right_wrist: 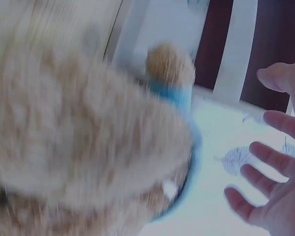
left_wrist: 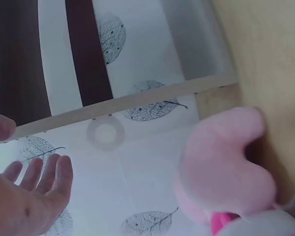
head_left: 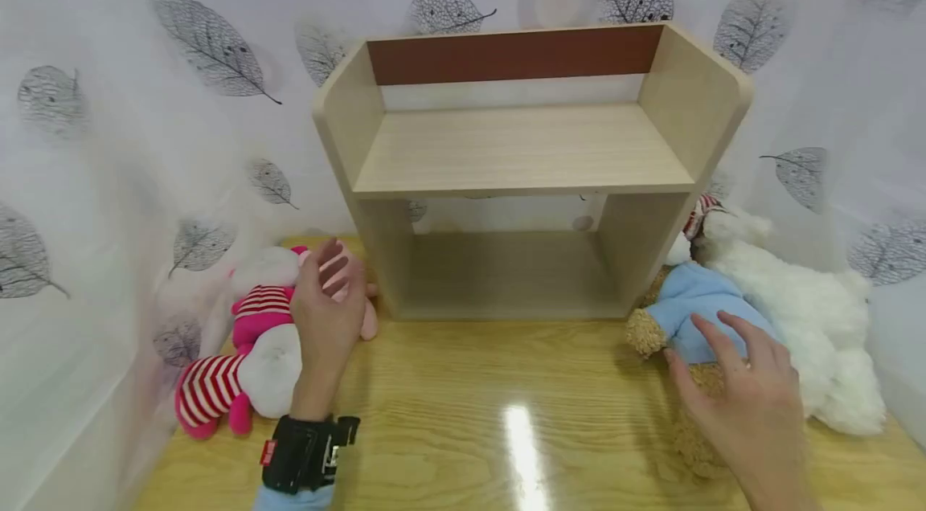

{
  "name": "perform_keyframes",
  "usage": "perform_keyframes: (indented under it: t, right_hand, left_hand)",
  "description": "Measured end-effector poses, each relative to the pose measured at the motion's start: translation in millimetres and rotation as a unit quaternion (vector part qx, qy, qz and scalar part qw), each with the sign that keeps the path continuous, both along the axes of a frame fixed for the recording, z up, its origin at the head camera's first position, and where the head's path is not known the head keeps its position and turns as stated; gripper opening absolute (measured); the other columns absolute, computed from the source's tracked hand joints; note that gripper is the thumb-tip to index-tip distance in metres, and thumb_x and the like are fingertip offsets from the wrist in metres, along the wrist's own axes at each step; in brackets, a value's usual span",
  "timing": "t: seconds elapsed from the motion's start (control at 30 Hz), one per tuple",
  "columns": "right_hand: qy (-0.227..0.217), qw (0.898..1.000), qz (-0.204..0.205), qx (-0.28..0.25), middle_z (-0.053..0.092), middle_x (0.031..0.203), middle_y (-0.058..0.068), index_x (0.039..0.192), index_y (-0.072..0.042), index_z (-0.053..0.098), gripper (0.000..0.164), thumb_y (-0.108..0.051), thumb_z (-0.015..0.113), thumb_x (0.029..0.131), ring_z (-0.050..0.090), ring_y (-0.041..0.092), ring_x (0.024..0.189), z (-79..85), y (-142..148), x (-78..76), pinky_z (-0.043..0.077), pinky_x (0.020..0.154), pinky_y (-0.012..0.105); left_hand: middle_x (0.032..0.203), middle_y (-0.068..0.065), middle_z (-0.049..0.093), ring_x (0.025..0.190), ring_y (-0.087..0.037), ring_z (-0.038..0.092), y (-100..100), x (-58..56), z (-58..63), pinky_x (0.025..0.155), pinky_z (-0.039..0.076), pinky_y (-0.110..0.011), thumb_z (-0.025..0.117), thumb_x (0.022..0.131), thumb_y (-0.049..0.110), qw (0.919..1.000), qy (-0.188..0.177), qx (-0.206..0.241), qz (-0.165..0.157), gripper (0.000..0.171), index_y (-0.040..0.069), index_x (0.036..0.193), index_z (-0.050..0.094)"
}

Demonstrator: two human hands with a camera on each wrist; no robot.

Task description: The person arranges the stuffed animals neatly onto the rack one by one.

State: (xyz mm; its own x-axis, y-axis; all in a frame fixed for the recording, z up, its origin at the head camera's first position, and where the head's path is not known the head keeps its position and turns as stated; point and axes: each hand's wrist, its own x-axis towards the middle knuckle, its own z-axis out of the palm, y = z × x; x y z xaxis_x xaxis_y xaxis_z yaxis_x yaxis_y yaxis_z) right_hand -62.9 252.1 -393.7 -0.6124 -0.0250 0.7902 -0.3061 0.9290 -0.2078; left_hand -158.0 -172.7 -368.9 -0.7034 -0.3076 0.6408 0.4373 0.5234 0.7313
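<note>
My left hand (head_left: 329, 326) is raised beside the shelf's left side, fingers loosely spread and nothing in them. Behind it in the head view lies a pink plush toy (head_left: 369, 322), partly covered by the hand; its curved pink part (left_wrist: 219, 167) shows in the left wrist view. On the right, my right hand (head_left: 760, 398) hovers at a brown teddy bear (head_left: 644, 333) in a blue top (head_left: 698, 310), overlapping its lower body in the head view. Its fingers are spread, and the right wrist view shows them apart from the blurred brown fur (right_wrist: 88, 132).
A two-tier wooden shelf (head_left: 521, 149) with a dark red back strip stands mid-table. Plush toys with red-striped clothing (head_left: 213, 386) lie on the left. A white fluffy plush (head_left: 803, 310) lies behind the bear. Leaf-patterned cloth (head_left: 130, 173) hangs around the wooden table (head_left: 448, 406).
</note>
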Motion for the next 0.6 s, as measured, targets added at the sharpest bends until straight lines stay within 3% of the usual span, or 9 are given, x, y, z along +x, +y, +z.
perform_keyframes:
  t: [0.1, 0.2, 0.3, 0.43, 0.53, 0.6]
  right_hand:
    - [-0.024, 0.999, -0.048, 0.006, 0.058, 0.117, 0.036, 0.112, 0.003, 0.067, 0.06, -0.046, 0.064, 0.078, 0.048, 0.061, 0.097, -1.6, 13, 1.7, 0.037, 0.058, 0.076]
    - [-0.095, 0.992, -0.083, -0.005, 0.05, 0.128, 0.037, 0.123, 0.0, 0.062, 0.067, -0.039, 0.074, 0.069, 0.042, 0.062, 0.106, -4.7, 22, 4.2, 0.034, 0.063, 0.079]
    - [-0.186, 0.977, -0.101, -0.014, 0.039, 0.139, 0.037, 0.138, -0.006, 0.051, 0.082, -0.037, 0.079, 0.068, 0.035, 0.065, 0.112, -6.8, 29, 4.7, 0.031, 0.067, 0.082]
    - [-0.292, 0.951, -0.099, -0.012, 0.02, 0.148, 0.04, 0.153, -0.012, 0.027, 0.097, -0.053, 0.072, 0.077, 0.029, 0.072, 0.11, -12.1, 37, 1.3, 0.028, 0.064, 0.086]
    - [-0.333, 0.937, -0.101, -0.01, 0.01, 0.149, 0.042, 0.156, -0.013, 0.016, 0.106, -0.061, 0.069, 0.077, 0.026, 0.074, 0.108, -19.1, 42, -1.6, 0.029, 0.061, 0.087]
    - [-0.34, 0.935, -0.105, -0.007, 0.007, 0.149, 0.043, 0.156, -0.014, 0.011, 0.113, -0.058, 0.073, 0.073, 0.026, 0.075, 0.107, -23.9, 46, -3.6, 0.03, 0.06, 0.087]
  left_hand:
    - [0.127, -0.019, 0.06, 0.108, -0.033, 0.06, -4, -15.2, 4.4, 0.085, 0.053, -0.059, 0.07, 0.086, 0.01, 0.9991, -0.035, 0.019, -0.011, 0.053, 0.004, 0.136, 0.052]
    - [0.133, -0.019, 0.056, 0.109, -0.034, 0.06, -5, -26.8, 4.3, 0.088, 0.052, -0.058, 0.068, 0.088, 0.015, 0.9971, -0.071, 0.019, -0.018, 0.058, 0.007, 0.142, 0.047]
    - [0.134, -0.021, 0.056, 0.107, -0.035, 0.061, -3, -37.5, 2.0, 0.086, 0.053, -0.057, 0.064, 0.091, 0.017, 0.9958, -0.085, -0.005, -0.034, 0.055, 0.007, 0.142, 0.046]
    - [0.122, -0.024, 0.064, 0.1, -0.033, 0.065, 3, -48.9, -0.8, 0.08, 0.056, -0.055, 0.061, 0.093, 0.016, 0.9958, -0.073, -0.044, -0.034, 0.039, 0.002, 0.129, 0.057]
    - [0.113, -0.026, 0.069, 0.094, -0.033, 0.067, 7, -51.8, -1.7, 0.076, 0.058, -0.055, 0.062, 0.093, 0.016, 0.9955, -0.073, -0.057, -0.019, 0.029, 0.0, 0.117, 0.064]
    - [0.112, -0.026, 0.069, 0.094, -0.034, 0.068, 8, -52.9, -2.0, 0.075, 0.058, -0.055, 0.062, 0.093, 0.016, 0.9947, -0.079, -0.065, -0.014, 0.027, -0.001, 0.113, 0.066]
